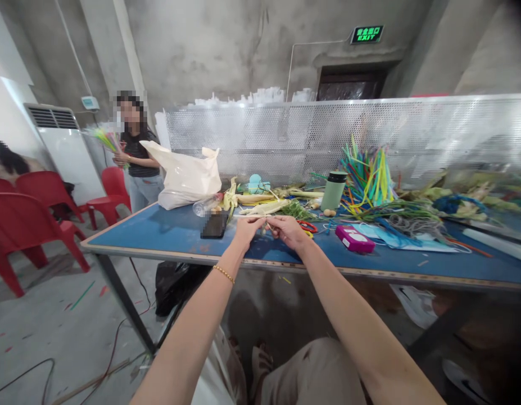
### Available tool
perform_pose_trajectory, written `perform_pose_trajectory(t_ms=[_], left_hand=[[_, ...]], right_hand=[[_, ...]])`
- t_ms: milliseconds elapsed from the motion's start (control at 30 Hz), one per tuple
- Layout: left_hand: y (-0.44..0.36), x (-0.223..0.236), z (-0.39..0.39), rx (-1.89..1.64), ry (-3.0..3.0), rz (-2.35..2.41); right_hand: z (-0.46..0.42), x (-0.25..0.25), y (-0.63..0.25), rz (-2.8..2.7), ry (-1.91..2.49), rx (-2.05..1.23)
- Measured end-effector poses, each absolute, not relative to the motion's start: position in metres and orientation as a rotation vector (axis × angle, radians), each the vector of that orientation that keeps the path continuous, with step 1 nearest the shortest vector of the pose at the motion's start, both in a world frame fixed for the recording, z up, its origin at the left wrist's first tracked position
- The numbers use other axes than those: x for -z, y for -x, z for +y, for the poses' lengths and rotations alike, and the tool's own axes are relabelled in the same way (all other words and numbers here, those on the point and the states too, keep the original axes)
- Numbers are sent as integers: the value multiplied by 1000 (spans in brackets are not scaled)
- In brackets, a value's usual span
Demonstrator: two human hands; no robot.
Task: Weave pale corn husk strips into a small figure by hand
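Observation:
Both my hands are stretched out over the blue table (159, 233) and meet above its near edge. My left hand (247, 229) and my right hand (288, 229) are closed in a pinch on a small pale piece (266, 226) held between them, too small to name. A thin pale stick (252, 215) lies on the table just beyond my fingers. A black phone (214, 224) lies to the left of my left hand. Red scissors (307, 226) lie just right of my right hand.
On the table stand a cream bag (186, 177), a green flask (334, 191), a pink box (355, 239), corn husks (260, 203) and coloured straws (367, 174). A perforated metal screen (327, 135) backs it. Red chairs (28, 219) and a person holding straws (136, 154) are at left.

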State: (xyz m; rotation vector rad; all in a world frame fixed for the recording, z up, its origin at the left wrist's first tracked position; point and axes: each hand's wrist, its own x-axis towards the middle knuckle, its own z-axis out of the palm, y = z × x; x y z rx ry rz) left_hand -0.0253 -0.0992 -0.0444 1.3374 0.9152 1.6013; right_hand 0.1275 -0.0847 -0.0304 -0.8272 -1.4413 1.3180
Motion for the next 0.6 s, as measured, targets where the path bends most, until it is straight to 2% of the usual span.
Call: perform_pose_trajectory(t_ms=[133, 333, 433, 600], left_hand=[[26, 48, -95, -1651, -1277, 908], [25, 49, -92, -1587, -1245, 950], [25, 49, -95, -1522, -1296, 962], [26, 50, -97, -1438, -1337, 874]], right_hand=[[-85, 34, -124, -1597, 967, -1096], [-78, 30, -131, -1526, 1070, -411], [-77, 30, -131, -1618, 1014, -445], [-80, 31, -127, -1587, 916, -746]])
